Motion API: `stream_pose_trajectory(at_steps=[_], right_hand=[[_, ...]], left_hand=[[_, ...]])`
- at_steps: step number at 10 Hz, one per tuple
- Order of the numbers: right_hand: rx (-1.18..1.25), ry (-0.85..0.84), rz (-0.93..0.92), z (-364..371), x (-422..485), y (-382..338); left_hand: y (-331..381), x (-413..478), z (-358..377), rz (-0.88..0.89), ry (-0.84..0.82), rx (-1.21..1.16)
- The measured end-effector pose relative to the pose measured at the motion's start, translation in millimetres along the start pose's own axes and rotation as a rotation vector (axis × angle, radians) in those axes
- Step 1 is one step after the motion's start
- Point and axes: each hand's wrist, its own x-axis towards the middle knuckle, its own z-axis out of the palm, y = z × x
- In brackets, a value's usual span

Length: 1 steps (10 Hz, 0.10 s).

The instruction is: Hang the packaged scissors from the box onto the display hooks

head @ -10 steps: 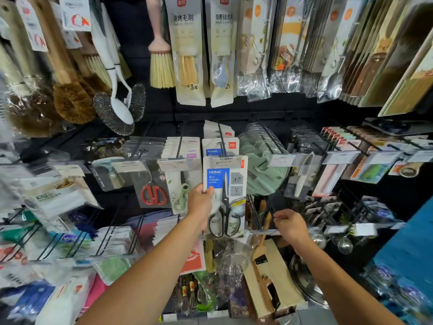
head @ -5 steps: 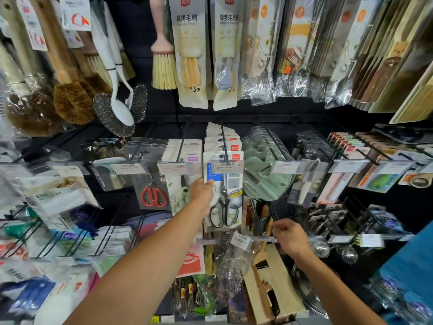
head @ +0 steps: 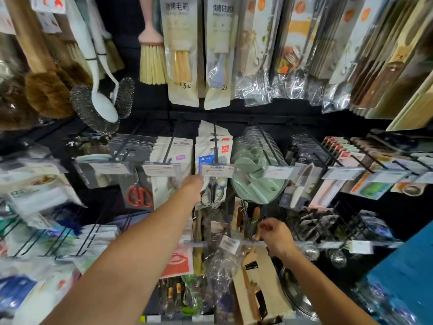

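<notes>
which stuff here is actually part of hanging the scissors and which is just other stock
Job: left hand holding the black-handled scissors pack; the hook it goes on; matching packs already hanging there.
Just stock: red scissors, green discs, straw brush, steel scourer, bagged cutlery.

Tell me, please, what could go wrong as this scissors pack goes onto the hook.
The left hand pinches the scissors pack at its edge, just under the price tag; the pack could snag there or twist out of the grip.
The hook already carries many packs, so this one may stay near the tip and slip off.
The right hand holds the lower rail, where a tilted label might be knocked loose.
</notes>
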Motion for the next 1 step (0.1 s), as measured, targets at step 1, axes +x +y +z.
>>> stream_pose_trajectory(at_steps=[1], right_hand=[[-0.024, 0.002, 0.013, 7.7, -2.4, -3.0]], left_hand=[[-13.1, -3.1, -7.0, -0.149, -0.123, -0.001]])
